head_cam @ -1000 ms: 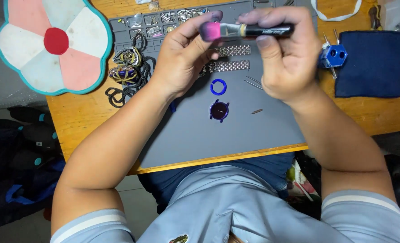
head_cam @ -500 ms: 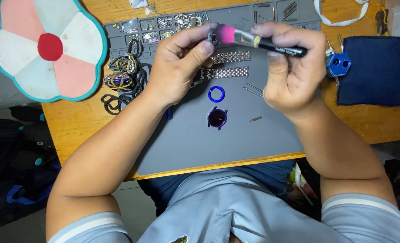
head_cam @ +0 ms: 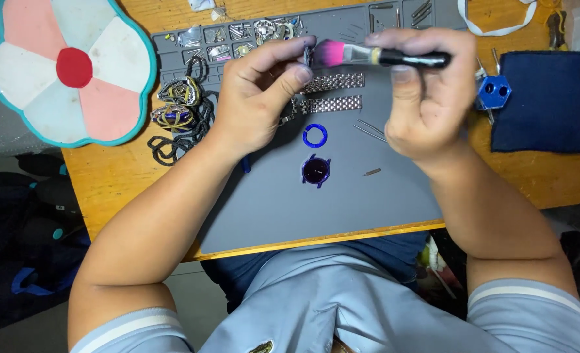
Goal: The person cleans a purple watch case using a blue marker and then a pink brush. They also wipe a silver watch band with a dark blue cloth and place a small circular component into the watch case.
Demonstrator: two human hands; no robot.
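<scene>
The left hand (head_cam: 257, 98) pinches a small part (head_cam: 307, 53); the right hand (head_cam: 427, 98) grips a pink brush (head_cam: 368, 55) touching it. The watch case (head_cam: 316, 170) lies apart on the grey mat (head_cam: 270, 202), not yet rebuilt.

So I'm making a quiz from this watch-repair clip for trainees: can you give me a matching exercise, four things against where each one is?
Things:
1. brush
2. blue ring
3. watch case
4. blue hexagonal tool

Places:
A. on the grey mat, nearest the person
B. in the right hand
C. on the wooden table, beside the dark blue cloth
D. on the mat, just below the metal bracelet pieces

Pairs: 1-B, 2-D, 3-A, 4-C
</scene>
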